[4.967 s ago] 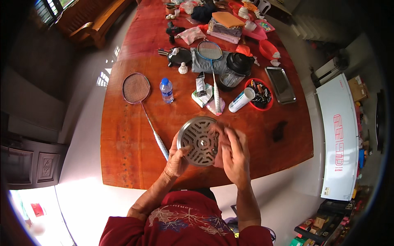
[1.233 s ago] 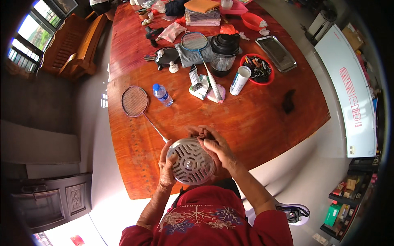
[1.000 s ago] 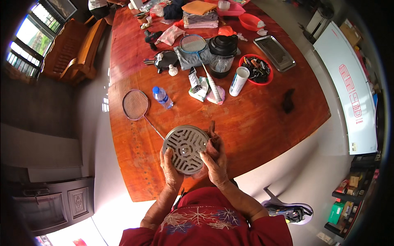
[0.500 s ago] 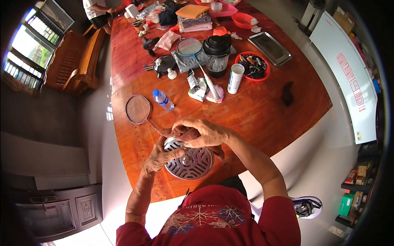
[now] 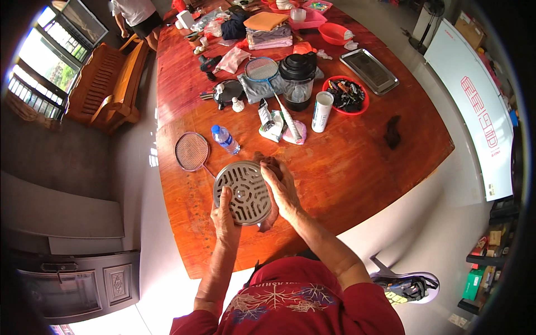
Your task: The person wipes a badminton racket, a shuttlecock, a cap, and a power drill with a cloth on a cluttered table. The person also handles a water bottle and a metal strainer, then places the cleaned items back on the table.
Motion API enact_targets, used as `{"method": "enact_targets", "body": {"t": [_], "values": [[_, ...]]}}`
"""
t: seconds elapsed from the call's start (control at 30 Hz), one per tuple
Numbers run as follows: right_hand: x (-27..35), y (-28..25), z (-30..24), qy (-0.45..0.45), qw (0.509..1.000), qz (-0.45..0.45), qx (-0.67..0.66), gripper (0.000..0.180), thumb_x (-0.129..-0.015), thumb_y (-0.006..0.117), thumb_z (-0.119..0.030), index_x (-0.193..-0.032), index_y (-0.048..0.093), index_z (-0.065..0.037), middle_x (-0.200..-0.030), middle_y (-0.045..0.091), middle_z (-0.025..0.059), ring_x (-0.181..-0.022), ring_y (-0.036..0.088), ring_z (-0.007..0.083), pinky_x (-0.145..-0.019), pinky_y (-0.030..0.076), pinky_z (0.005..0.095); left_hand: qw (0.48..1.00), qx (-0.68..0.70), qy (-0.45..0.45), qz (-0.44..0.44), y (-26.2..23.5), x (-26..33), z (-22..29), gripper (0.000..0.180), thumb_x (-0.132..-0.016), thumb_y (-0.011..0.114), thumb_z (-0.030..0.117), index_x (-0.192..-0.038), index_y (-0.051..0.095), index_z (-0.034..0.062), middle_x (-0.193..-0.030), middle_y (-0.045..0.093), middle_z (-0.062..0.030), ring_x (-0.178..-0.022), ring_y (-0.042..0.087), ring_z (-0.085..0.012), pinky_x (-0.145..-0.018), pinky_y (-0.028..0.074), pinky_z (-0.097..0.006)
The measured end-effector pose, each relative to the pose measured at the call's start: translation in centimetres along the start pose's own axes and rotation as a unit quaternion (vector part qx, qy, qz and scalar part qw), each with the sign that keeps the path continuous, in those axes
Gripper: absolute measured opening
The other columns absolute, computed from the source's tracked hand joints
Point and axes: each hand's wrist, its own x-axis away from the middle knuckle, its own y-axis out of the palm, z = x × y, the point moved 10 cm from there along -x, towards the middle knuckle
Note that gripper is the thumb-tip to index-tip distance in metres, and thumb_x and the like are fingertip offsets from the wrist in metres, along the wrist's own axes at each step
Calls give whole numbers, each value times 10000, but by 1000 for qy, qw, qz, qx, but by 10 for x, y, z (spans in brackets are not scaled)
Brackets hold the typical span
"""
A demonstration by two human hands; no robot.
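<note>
A round metal plate (image 5: pixel 243 193) with many slots and a small knob in its middle is tilted up over the near part of the table. My left hand (image 5: pixel 224 222) grips its lower left edge, thumb lying on the slotted face. At the right edge, my right hand (image 5: pixel 283 194) is closed on a brown cloth (image 5: pixel 270 162) and presses it against the plate's rim. Part of the cloth hangs below the plate on the right. The fingers behind the plate are hidden.
Beyond the plate are a badminton racket (image 5: pixel 192 151), a water bottle (image 5: pixel 225 139), a white tube (image 5: pixel 322 112), a dark lidded jug (image 5: pixel 296 81) and a red basin (image 5: pixel 365 99). Another dark cloth (image 5: pixel 392 133) lies at the right. A person (image 5: pixel 135 17) stands at the far left.
The plate has been lifted and tilted toward me, a little left and farther away. My right hand with the cloth has moved from its far edge to its right edge.
</note>
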Motion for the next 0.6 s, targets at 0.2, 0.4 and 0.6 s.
{"method": "enact_targets", "body": {"t": [0.2,0.4,0.6], "values": [[27,2,39,11,986,62,-153,736,-806,680,-314,-1345,288,-3,-1283,424,159,-1182,427,238,-975,380,357,991,126,32,-1,14,-8,-37,523,-882,598,406,-1289,411,135,-1203,543,-64,-1055,563,-225,-864,523,-404],[63,22,71,65,991,-54,-101,479,-884,610,-219,-1261,408,-3,-1093,567,89,-1017,527,156,-879,441,311,985,131,-93,-57,34,-17,-65,619,-862,565,530,-1306,403,129,-1189,559,-80,-1022,574,-226,-838,527,-364],[94,11,13,85,981,-133,-117,254,-898,569,-116,-1131,525,-25,-1026,582,46,-913,558,119,-825,457,303,974,108,-105,-170,41,-11,-48,600,-871,530,543,-1284,463,112,-1175,598,-75,-990,619,-233,-842,534,-381]]}}
